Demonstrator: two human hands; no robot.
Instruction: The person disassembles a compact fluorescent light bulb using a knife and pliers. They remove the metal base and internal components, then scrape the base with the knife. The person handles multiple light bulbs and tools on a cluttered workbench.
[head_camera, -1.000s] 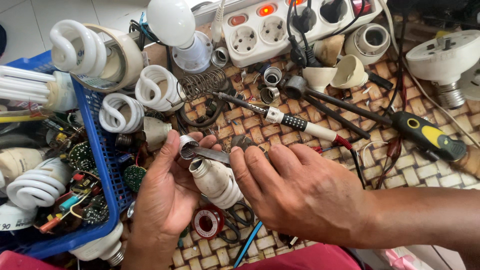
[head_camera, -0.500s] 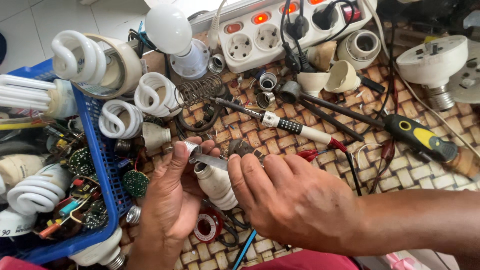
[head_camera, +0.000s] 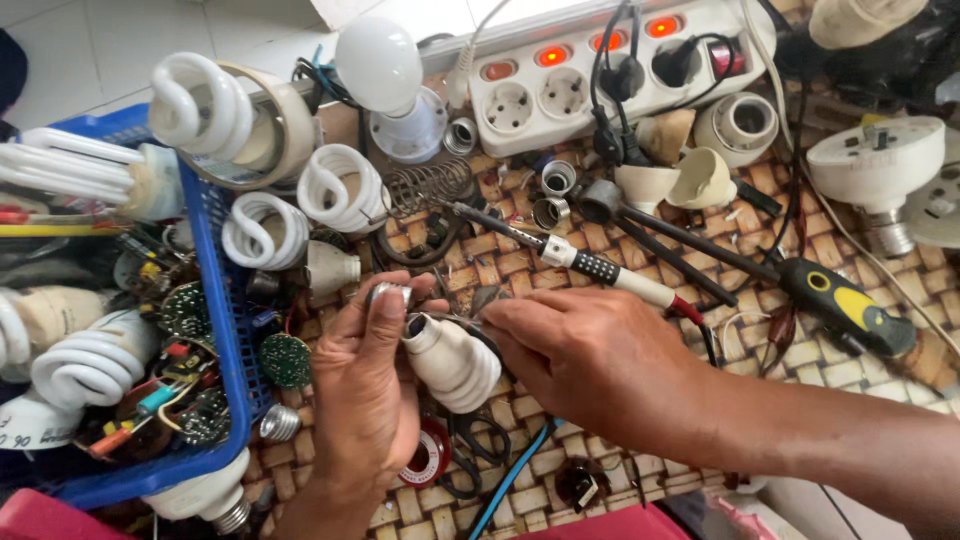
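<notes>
My left hand (head_camera: 365, 400) cradles a white lamp base housing (head_camera: 452, 365) over the woven mat, its fingertips pinching a small silver metal cap (head_camera: 390, 293) at the housing's narrow end. My right hand (head_camera: 590, 360) comes in from the right and grips a dark metal tool (head_camera: 470, 320) whose tip meets the housing's neck. The tool's handle is hidden under my right palm, so I cannot tell what kind it is.
A blue basket (head_camera: 225, 300) at left holds spiral lamps and circuit boards. A white power strip (head_camera: 600, 70) with lit switches lies at the back. A soldering iron (head_camera: 580, 262), a yellow-black screwdriver (head_camera: 840, 300), sockets and red tape (head_camera: 432, 462) litter the woven mat (head_camera: 770, 370).
The view has shifted slightly. My left fingers have slid the silver cap closer onto the housing's neck, and my right hand has pressed in tighter beside it.
</notes>
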